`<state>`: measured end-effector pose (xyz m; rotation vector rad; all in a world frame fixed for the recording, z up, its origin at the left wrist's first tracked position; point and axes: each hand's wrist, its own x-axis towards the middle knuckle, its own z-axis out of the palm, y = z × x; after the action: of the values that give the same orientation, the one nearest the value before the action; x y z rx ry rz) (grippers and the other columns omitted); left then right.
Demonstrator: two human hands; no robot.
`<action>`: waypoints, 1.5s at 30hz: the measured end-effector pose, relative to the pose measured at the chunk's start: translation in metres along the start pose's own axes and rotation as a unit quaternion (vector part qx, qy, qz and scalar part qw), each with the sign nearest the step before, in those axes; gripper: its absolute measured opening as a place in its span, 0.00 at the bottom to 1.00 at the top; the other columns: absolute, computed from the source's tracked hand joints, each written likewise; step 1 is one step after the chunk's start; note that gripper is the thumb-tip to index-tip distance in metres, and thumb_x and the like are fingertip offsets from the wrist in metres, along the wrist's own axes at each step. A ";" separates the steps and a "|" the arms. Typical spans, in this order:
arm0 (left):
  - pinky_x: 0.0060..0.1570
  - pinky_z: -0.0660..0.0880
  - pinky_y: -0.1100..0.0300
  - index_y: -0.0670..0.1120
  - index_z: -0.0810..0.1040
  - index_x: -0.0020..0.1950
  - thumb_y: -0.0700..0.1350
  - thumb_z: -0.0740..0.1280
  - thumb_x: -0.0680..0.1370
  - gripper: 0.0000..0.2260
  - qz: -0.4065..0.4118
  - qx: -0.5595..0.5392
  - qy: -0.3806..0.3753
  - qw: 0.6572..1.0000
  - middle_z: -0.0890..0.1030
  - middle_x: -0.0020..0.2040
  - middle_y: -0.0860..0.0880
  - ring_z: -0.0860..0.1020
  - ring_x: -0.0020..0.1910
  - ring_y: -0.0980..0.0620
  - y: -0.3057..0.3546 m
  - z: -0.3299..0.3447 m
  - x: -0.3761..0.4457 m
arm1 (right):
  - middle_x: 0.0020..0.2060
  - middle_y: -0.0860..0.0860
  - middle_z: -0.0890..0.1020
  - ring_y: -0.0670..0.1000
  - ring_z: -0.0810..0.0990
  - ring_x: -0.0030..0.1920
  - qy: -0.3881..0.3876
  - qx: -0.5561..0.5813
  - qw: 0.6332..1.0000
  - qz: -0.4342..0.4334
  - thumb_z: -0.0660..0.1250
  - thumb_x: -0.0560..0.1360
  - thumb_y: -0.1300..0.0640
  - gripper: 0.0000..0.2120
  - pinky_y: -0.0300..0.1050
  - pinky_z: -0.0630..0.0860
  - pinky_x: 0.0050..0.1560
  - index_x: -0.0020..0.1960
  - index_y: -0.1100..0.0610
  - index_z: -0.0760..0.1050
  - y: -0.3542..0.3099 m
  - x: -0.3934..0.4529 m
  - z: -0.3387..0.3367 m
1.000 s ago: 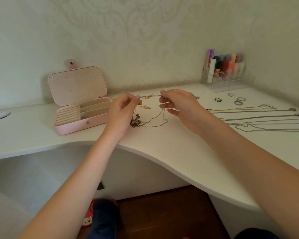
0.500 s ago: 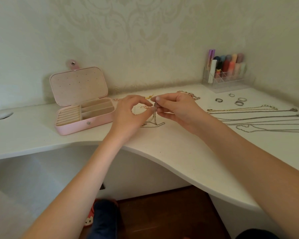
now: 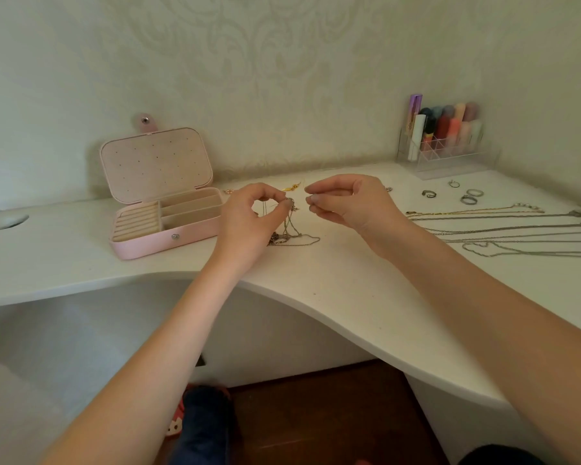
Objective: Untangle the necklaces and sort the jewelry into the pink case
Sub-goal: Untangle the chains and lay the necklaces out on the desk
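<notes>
A knot of thin tangled necklaces [image 3: 291,231] hangs from my left hand [image 3: 249,219], whose thumb and forefinger pinch the chains just above the white desk [image 3: 332,283]. My right hand [image 3: 349,204] hovers a little to the right with its fingertips pinched together; whether a chain runs between them is too fine to tell. The pink case [image 3: 161,209] stands open to the left, lid up, its compartments bare. Several untangled necklaces [image 3: 503,226] lie stretched out on the right, with several rings [image 3: 463,196] behind them. A gold piece [image 3: 291,187] lies behind my hands.
A clear organiser [image 3: 450,156] of cosmetic tubes stands in the back right corner against the wall. The desk's front edge curves inward under my arms. A round cable hole [image 3: 9,221] sits at the far left.
My hands came together over the tangle, then parted a little. The left hand now holds the chains up on its own, and the right has drawn off to the right.
</notes>
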<state>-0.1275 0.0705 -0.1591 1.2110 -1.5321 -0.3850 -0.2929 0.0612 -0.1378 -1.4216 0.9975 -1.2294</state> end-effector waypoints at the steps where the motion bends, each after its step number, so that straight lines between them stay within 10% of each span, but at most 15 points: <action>1: 0.35 0.64 0.64 0.55 0.78 0.39 0.45 0.70 0.74 0.05 -0.003 -0.004 -0.004 1.000 0.79 0.41 0.62 0.68 0.32 0.62 0.000 0.000 0.000 | 0.41 0.57 0.83 0.51 0.82 0.43 -0.006 -0.008 1.000 0.003 0.69 0.72 0.67 0.06 0.43 0.80 0.54 0.48 0.60 0.81 0.001 0.000 0.000; 7: 0.38 0.66 0.72 0.49 0.80 0.44 0.44 0.69 0.75 0.01 -0.014 -0.009 -0.028 0.999 0.79 0.42 0.60 0.74 0.48 0.58 0.003 -0.002 0.001 | 0.39 0.54 0.82 0.47 0.80 0.37 -0.051 -0.068 0.996 0.023 0.69 0.75 0.61 0.06 0.43 0.80 0.49 0.50 0.61 0.80 0.008 -0.002 0.012; 18: 0.44 0.65 0.60 0.53 0.78 0.38 0.45 0.70 0.72 0.04 -0.022 0.015 -0.065 0.998 0.80 0.46 0.55 0.74 0.48 0.57 0.000 0.000 0.001 | 0.38 0.53 0.81 0.48 0.80 0.37 -0.012 -0.023 0.998 0.051 0.63 0.76 0.62 0.06 0.44 0.80 0.47 0.41 0.58 0.75 0.001 0.000 0.016; 31: 0.46 0.63 0.62 0.45 0.83 0.39 0.50 0.63 0.73 0.12 0.185 0.211 0.058 0.958 0.78 0.41 0.52 0.67 0.46 0.51 -0.001 0.008 -0.005 | 0.31 0.50 0.77 0.47 0.75 0.29 -0.011 -0.045 0.999 0.021 0.66 0.75 0.62 0.02 0.38 0.75 0.34 0.43 0.59 0.75 0.004 -0.004 0.018; 45: 0.48 0.72 0.60 0.50 0.80 0.39 0.46 0.71 0.72 0.03 -0.094 -0.177 -0.100 0.975 0.82 0.40 0.51 0.78 0.43 0.54 -0.004 -0.005 0.006 | 0.34 0.49 0.77 0.43 0.75 0.29 0.015 -0.059 0.998 -0.027 0.66 0.77 0.58 0.04 0.37 0.78 0.40 0.47 0.58 0.78 0.006 0.003 0.013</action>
<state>-0.1201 0.0658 -0.1572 1.0581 -1.4420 -0.8908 -0.2799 0.0587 -0.1430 -1.5346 1.0742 -1.2528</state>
